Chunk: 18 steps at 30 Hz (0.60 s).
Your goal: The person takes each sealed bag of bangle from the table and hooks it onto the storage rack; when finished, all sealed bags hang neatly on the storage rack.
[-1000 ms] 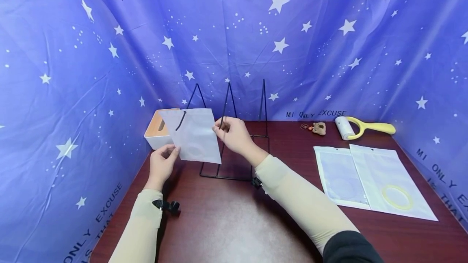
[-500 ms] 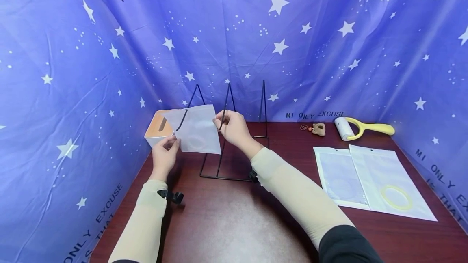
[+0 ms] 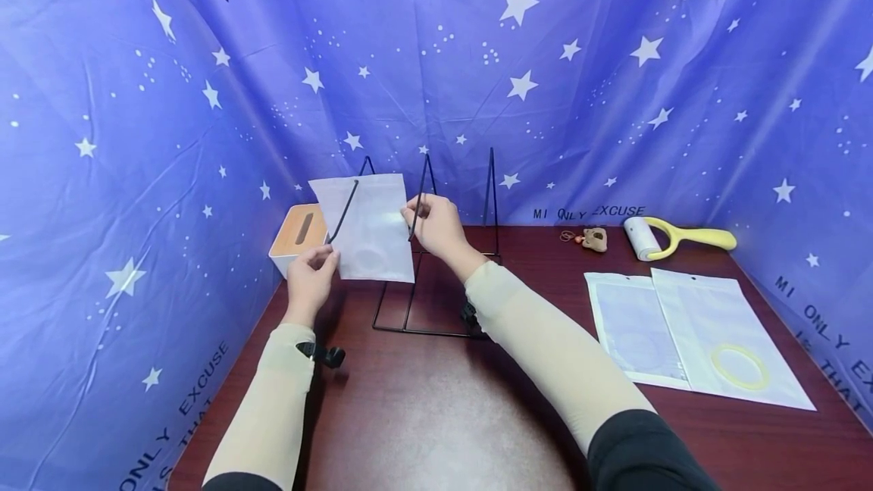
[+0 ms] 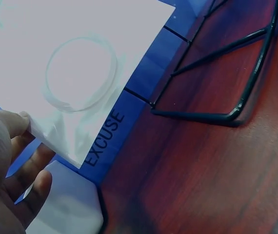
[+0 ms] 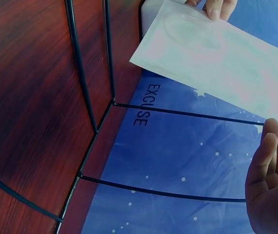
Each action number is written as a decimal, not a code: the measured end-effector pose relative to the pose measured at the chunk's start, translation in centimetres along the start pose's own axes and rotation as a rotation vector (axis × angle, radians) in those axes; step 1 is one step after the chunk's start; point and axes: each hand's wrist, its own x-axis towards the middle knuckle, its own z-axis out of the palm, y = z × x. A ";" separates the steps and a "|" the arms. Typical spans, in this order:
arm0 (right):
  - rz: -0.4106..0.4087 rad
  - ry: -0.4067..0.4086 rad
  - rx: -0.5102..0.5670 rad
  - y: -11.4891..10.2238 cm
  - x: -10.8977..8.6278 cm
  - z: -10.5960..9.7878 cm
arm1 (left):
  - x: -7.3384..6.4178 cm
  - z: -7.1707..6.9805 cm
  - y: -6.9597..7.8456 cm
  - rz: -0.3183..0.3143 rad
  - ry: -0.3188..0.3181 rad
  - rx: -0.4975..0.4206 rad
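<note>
A white zip bag with a ring outline showing through it hangs upright at the black wire rack. The rack's left prong comes out near the bag's top edge and slants down across its front. Thumb and fingers of my left hand pinch the bag's lower left edge. On the other side, my right hand pinches the right edge, beside the middle prong. The left wrist view shows the left thumb on the bag's face near a corner.
Behind the bag stands a white box with a wooden lid. Two white bags lie at the right, one with a yellow ring. Farther back are a small brown charm and a yellow-handled lint roller. A starry curtain encloses the table.
Both hands have moved upward and away with the bag. Its top edge sits higher on the rack, and a longer stretch of the left prong shows in front of it.
</note>
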 end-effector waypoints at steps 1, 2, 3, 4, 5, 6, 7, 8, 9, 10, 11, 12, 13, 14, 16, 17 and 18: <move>0.006 0.000 0.001 0.1 0.1 0.0 | 0.1 0.1 0.0 -0.003 0.001 0.004; 0.008 0.001 0.005 0.2 0.3 0.1 | 0.2 0.2 0.1 -0.008 0.001 0.001; 0.010 0.003 0.007 0.3 0.4 0.1 | 0.4 0.2 0.2 -0.011 0.002 0.001; 0.012 0.006 0.011 0.4 0.5 0.1 | 0.5 0.3 0.2 -0.015 0.004 0.001; 0.011 0.008 0.010 0.5 0.6 0.2 | 0.6 0.4 0.2 -0.019 0.006 0.003; 0.015 0.009 0.008 0.5 0.7 0.2 | 0.7 0.5 0.2 -0.024 0.009 0.005; 0.017 0.010 0.009 0.6 0.8 0.2 | 0.8 0.6 0.2 -0.028 0.013 0.004; 0.017 0.011 0.013 0.6 0.9 0.2 | 0.8 0.7 0.2 -0.032 0.018 0.003; 0.020 0.010 0.020 0.6 1.0 0.2 | 0.9 0.8 0.2 -0.035 0.023 0.003; 0.024 0.007 0.028 0.6 1.1 0.2 | 1.0 0.9 0.2 -0.039 0.027 0.008; 0.028 0.004 0.036 0.5 1.2 0.2 | 1.0 1.0 0.3 -0.042 0.030 0.009; 0.034 0.001 0.044 0.5 1.3 0.2 | 1.1 1.1 0.4 -0.045 0.032 0.007; 0.039 -0.002 0.055 0.5 1.4 0.1 | 1.2 1.2 0.5 -0.046 0.034 0.007; 0.044 -0.006 0.063 0.5 1.5 0.1 | 1.2 1.2 0.5 -0.047 0.036 0.009; 0.061 -0.017 0.072 0.5 1.6 0.0 | 1.4 1.3 0.7 -0.050 0.037 0.018; 0.067 -0.022 0.070 0.5 1.6 0.0 | 1.4 1.3 0.7 -0.052 0.038 0.019; 0.075 -0.031 0.069 0.5 1.6 -0.1 | 1.4 1.3 0.7 -0.052 0.039 0.025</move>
